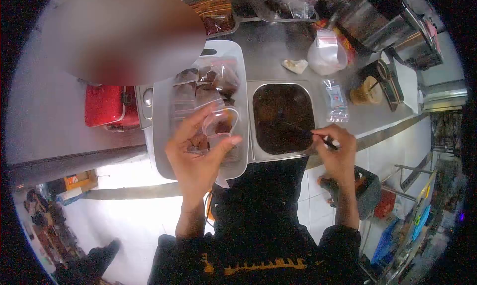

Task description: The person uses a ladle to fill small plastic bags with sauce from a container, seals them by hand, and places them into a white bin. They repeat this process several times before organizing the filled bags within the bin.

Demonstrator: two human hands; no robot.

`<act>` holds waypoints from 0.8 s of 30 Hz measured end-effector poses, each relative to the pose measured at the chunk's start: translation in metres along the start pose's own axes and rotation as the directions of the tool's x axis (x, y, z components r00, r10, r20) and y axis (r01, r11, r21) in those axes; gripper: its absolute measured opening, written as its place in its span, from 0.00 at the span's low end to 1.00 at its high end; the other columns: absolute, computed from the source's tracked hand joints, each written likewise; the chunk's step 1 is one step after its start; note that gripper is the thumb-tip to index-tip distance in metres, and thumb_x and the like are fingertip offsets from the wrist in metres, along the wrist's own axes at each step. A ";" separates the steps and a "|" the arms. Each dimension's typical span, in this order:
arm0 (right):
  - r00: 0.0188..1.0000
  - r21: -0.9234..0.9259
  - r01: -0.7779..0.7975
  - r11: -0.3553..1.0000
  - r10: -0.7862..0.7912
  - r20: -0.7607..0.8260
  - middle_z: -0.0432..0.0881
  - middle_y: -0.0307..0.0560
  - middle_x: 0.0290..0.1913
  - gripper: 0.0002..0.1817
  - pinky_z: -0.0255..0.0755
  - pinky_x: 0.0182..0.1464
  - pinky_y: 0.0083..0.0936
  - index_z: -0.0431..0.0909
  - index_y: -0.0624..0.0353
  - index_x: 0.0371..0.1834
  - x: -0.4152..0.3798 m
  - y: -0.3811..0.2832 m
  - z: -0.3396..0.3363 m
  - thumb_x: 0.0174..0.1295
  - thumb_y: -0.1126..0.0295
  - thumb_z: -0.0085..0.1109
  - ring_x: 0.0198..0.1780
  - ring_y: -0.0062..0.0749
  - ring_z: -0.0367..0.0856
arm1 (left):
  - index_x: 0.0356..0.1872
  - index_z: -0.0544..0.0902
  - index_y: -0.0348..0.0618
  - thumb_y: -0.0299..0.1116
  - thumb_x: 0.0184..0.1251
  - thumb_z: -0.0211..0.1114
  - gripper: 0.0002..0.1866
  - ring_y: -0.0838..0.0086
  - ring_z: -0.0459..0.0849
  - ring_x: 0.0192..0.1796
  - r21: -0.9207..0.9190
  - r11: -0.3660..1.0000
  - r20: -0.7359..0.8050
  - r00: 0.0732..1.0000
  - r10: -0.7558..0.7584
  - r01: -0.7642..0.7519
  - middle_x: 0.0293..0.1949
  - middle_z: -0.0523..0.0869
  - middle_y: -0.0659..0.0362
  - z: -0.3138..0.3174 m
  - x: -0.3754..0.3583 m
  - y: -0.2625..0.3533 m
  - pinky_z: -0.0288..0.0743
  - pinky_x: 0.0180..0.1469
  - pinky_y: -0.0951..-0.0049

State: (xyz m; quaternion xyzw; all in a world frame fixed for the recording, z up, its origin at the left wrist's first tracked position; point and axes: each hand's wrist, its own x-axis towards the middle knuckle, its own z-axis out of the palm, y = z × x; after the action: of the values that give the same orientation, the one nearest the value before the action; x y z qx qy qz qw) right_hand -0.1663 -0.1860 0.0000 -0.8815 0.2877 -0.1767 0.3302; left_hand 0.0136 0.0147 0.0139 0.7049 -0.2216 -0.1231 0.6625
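Observation:
My left hand holds a small clear plastic bag, its mouth spread between thumb and fingers. Below it is a white plastic tub with several clear packets of brown contents. A thin dark-handled utensil is gripped in my right hand, its far end down in a dark brown mass. That mass fills a square metal pan to the right of the tub. The tip of the utensil is hard to make out.
Behind the pan are a white plastic bag and a crumpled white piece. A flat clear packet and a light-brown drink cup stand to the right. A red container sits left, near a blurred person.

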 end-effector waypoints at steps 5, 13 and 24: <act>0.985 0.150 -0.092 0.984 0.112 -0.129 0.78 0.39 0.24 0.06 0.63 0.36 0.23 0.85 0.57 0.34 -0.016 0.004 -0.028 0.52 0.75 0.66 0.28 0.23 0.70 | 0.55 0.78 0.31 0.17 0.46 0.76 0.30 0.67 0.83 0.54 -0.084 0.996 0.055 0.998 0.019 -0.014 0.52 0.82 0.50 0.011 0.002 -0.001 0.82 0.51 0.70; 0.969 0.174 -0.133 0.976 0.165 -0.182 0.78 0.40 0.27 0.07 0.64 0.35 0.20 0.83 0.61 0.35 -0.023 0.002 -0.039 0.52 0.79 0.64 0.29 0.23 0.71 | 0.55 0.78 0.32 0.17 0.47 0.76 0.30 0.69 0.83 0.54 -0.185 0.983 0.138 0.990 0.038 -0.012 0.52 0.83 0.49 0.030 0.001 -0.002 0.82 0.51 0.72; 0.945 -0.045 0.136 0.990 -0.143 -0.295 0.82 0.45 0.30 0.09 0.70 0.39 0.25 0.83 0.61 0.33 -0.013 -0.056 -0.075 0.46 0.78 0.66 0.31 0.32 0.77 | 0.54 0.79 0.33 0.23 0.42 0.80 0.32 0.71 0.84 0.52 -0.031 0.999 0.210 0.978 -0.002 0.009 0.50 0.85 0.53 0.049 0.002 0.001 0.79 0.44 0.77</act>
State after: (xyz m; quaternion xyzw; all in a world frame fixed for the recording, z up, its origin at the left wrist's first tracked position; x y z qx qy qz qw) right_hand -0.1923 -0.1798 0.0907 -0.8670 0.2730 -0.3265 0.2590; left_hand -0.0080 -0.0295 0.0106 0.6779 -0.2865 -0.2021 0.6461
